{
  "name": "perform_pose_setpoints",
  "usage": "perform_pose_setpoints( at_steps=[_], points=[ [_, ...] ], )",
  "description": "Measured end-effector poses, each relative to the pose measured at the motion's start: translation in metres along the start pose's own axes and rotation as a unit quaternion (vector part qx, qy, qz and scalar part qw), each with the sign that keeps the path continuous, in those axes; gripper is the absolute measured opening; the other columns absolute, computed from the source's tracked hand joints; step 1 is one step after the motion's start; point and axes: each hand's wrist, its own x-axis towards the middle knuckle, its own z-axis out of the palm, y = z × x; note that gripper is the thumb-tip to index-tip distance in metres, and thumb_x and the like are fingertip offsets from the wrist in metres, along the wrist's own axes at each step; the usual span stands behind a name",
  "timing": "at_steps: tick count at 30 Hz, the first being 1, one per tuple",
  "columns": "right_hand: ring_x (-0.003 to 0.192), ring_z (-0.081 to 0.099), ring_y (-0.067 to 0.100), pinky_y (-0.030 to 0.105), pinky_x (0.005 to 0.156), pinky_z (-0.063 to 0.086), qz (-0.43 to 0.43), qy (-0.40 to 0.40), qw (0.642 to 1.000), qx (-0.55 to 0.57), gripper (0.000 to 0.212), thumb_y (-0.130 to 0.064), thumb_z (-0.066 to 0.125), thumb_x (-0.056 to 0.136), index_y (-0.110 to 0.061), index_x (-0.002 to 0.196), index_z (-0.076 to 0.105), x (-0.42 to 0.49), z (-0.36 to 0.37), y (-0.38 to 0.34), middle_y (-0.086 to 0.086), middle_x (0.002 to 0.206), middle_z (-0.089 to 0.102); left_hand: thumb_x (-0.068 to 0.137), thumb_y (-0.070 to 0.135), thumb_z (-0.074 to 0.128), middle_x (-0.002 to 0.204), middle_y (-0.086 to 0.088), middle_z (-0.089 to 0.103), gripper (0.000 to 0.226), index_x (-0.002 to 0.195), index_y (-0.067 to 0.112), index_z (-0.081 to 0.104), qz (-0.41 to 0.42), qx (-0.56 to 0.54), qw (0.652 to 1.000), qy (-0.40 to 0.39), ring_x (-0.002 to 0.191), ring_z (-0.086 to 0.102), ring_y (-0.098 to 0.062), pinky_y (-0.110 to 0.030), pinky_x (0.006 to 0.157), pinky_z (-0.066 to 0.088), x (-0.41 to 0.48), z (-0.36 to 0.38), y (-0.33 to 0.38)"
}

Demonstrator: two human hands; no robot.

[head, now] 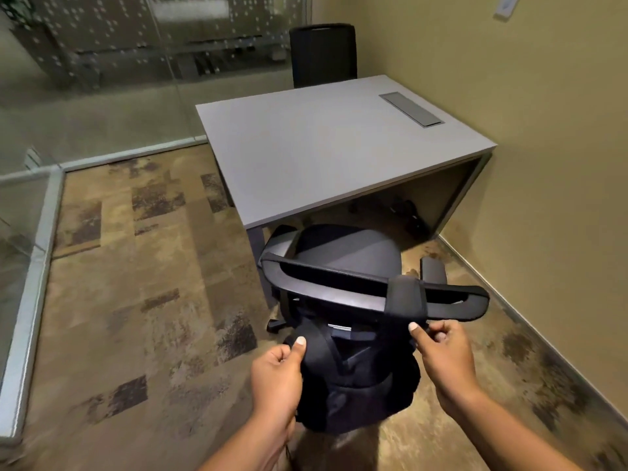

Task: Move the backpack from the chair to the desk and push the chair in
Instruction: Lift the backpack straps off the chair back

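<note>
Backpack point(353, 379), black, hangs low in the centre of the frame behind a chair point(343, 256), one strap point(406, 297) looped over the chair's top rail. The left hand point(277, 379) is closed, thumb pinching the bag's left edge. The right hand point(441, 355) is closed on the looped strap just below the rail. The grey desk point(323, 154) fills the upper middle (its near edge touches or overlaps the seat). The risk, as I judge it: lifting before the strap clears the rail would drag or tip the wheeled chair, and a thumb-only pinch could let the bag slip.
</note>
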Motion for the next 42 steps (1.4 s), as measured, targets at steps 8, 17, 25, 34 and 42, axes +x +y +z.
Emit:
perform_pose_setpoints(
  at_steps=[8,17,25,34,42],
  points=[
    [0.062,0.043,0.021,0.036,0.06,0.037,-0.057,0.028,0.998,-0.016,0.027,0.005,0.065,0.082,-0.011,0.075,0.045,0.01,-0.034,-0.003,0.008,0.07,0.05,0.091,0.022,0.066,0.055,-0.006,0.032,0.041,0.057,0.015,0.043,0.026,0.034,0.998,-0.052,0.056,0.028,-0.019,-0.034,0.057,0.024,-0.019,0.018,0.012],
    [0.069,0.057,0.014,0.025,0.066,0.044,-0.069,0.09,0.994,0.002,0.023,0.006,0.064,0.083,-0.013,0.078,0.053,0.021,-0.088,0.014,0.005,0.077,0.06,0.088,0.024,0.068,0.054,-0.005,0.028,0.049,0.053,0.013,0.036,0.123,0.096,0.977,-0.147,0.055,0.025,-0.017,-0.033,0.056,0.021,-0.044,0.056,0.038],
    [0.076,0.06,0.023,0.039,0.076,0.05,-0.053,0.159,0.986,-0.006,0.033,0.01,0.06,0.083,-0.022,0.076,0.059,0.04,-0.128,0.025,0.002,0.079,0.063,0.087,0.025,0.069,0.053,-0.001,0.028,0.05,0.052,0.013,0.035,0.145,0.116,0.96,-0.211,0.055,0.025,-0.017,-0.032,0.055,0.021,-0.072,0.089,0.042],
    [0.072,0.059,0.005,0.006,0.057,0.039,-0.124,0.157,0.972,-0.121,0.03,0.005,0.06,0.083,-0.024,0.077,0.059,0.039,-0.156,0.03,-0.011,0.078,0.064,0.086,0.024,0.071,0.054,-0.007,0.03,0.05,0.055,0.008,0.035,0.111,0.101,0.956,-0.252,0.057,0.025,-0.02,-0.034,0.057,0.02,-0.101,0.117,0.036],
    [0.081,0.065,0.024,0.034,0.07,0.046,-0.041,0.199,0.974,-0.097,0.029,0.001,0.059,0.086,-0.025,0.078,0.067,0.059,-0.2,0.045,0.001,0.083,0.069,0.086,0.026,0.071,0.05,0.003,0.03,0.048,0.052,0.018,0.038,0.154,0.126,0.94,-0.276,0.052,0.024,-0.015,-0.028,0.048,0.02,-0.129,0.144,0.042]
  ],
)
